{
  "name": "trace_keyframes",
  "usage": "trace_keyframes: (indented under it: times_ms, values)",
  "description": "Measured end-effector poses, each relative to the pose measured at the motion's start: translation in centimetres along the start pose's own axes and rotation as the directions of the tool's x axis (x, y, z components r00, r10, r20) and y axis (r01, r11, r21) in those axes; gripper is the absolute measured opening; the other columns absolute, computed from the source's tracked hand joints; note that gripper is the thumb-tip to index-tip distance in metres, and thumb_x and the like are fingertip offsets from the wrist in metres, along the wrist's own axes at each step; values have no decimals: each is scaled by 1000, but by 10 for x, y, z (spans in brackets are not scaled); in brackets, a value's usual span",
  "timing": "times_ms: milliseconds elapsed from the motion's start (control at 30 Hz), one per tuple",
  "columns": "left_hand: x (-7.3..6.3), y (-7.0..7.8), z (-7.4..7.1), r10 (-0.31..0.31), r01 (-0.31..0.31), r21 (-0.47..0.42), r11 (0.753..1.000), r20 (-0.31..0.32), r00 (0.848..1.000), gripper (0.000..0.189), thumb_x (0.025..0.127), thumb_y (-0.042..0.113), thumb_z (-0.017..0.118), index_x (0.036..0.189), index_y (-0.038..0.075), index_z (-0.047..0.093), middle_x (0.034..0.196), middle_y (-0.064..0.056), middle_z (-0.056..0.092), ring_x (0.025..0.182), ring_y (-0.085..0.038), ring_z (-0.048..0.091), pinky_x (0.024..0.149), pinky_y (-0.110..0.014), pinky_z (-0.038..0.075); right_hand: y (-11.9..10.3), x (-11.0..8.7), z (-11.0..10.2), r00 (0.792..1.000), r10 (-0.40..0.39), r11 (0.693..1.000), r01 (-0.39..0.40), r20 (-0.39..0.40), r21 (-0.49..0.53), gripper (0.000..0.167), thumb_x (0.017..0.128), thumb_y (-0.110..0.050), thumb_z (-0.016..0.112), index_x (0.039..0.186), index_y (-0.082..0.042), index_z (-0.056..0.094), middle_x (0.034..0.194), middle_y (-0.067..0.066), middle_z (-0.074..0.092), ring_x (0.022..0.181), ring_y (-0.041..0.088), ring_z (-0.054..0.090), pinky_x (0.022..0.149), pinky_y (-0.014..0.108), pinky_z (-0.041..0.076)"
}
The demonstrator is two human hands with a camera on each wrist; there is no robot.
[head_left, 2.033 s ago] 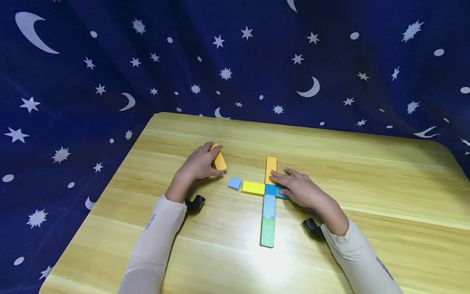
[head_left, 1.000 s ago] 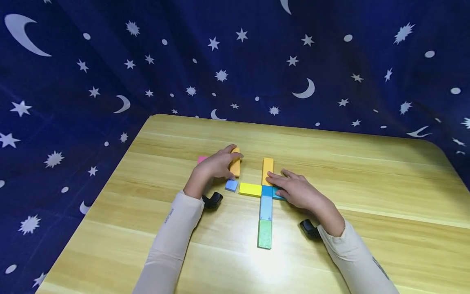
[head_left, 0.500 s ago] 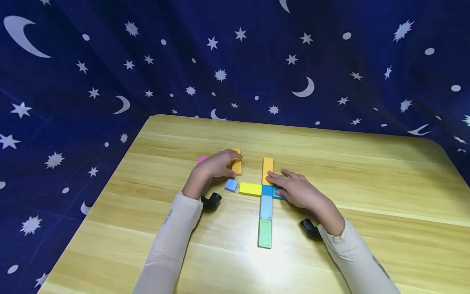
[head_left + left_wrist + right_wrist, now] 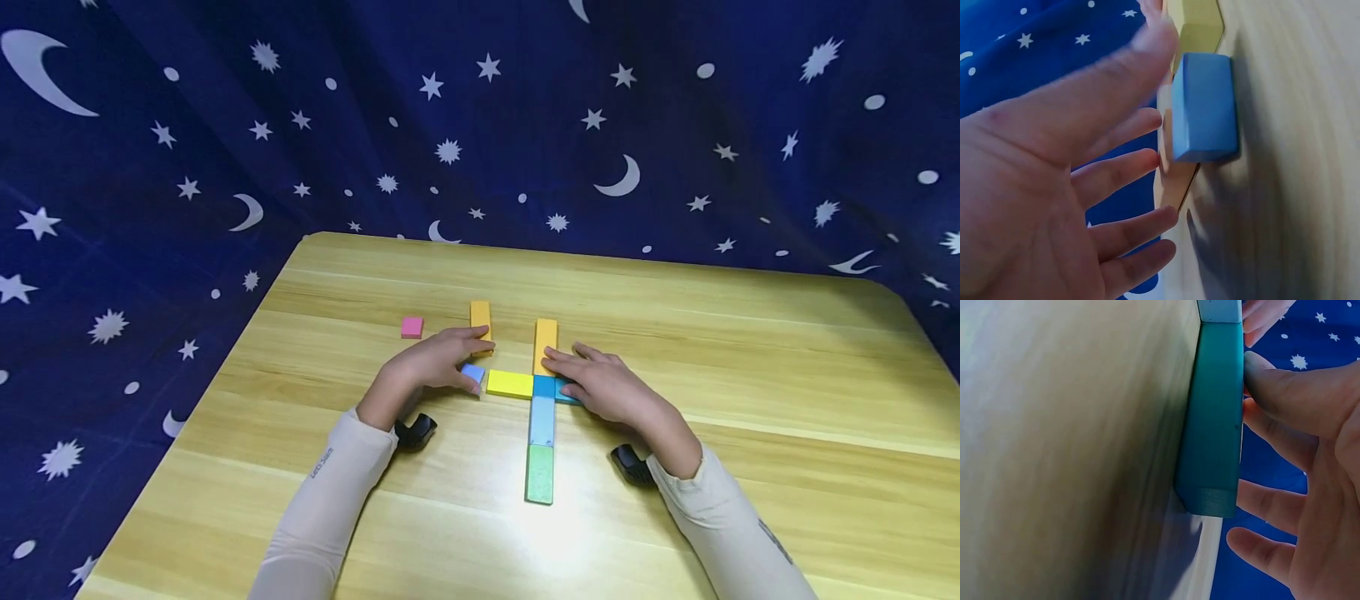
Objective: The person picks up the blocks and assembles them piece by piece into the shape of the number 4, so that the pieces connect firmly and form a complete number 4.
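My left hand [image 4: 438, 360] hovers with spread fingers between a loose orange block [image 4: 480, 312] and a small blue block [image 4: 473, 372]. In the left wrist view its thumb passes above the blue block [image 4: 1207, 106], and nothing is gripped. My right hand [image 4: 611, 387] rests its fingertips on the near end of another orange block [image 4: 546, 333], with the thumb over a teal block [image 4: 564, 392]. These two join a yellow block [image 4: 510, 384], a dark blue square [image 4: 543, 386], a light blue block [image 4: 542, 419] and a green block [image 4: 539, 473] in a flat cross.
A pink square block [image 4: 412, 327] lies left of the loose orange one. The wooden table [image 4: 712, 333] meets a dark blue curtain [image 4: 525, 100] with moons and stars at its back and left. Black wrist cameras hang under both wrists.
My left hand carried the loose orange block rightward, set it down straight behind the small blue block, let go and came nearer to the blue one. The right hand stayed on the cross.
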State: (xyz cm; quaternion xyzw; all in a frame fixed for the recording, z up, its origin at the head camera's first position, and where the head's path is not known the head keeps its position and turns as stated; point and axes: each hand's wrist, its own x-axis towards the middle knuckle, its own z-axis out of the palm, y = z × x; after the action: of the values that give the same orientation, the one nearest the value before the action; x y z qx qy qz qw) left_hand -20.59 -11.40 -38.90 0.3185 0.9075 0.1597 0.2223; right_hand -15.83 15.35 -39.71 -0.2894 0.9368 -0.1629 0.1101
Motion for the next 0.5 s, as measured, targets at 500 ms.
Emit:
trace_keyframes:
  times_ms: [500]
  values:
    - [-3, -5, 7, -1, 1, -12, 1000, -31, 1000, 61, 74, 25, 75, 129, 13, 53, 147, 2, 33, 135, -18, 32, 108, -33, 29, -1, 1, 0, 1000, 4, 1000, -4, 10, -8, 45, 91, -16, 54, 135, -12, 46, 143, 5, 38, 129, 46, 30, 97, 64, 28]
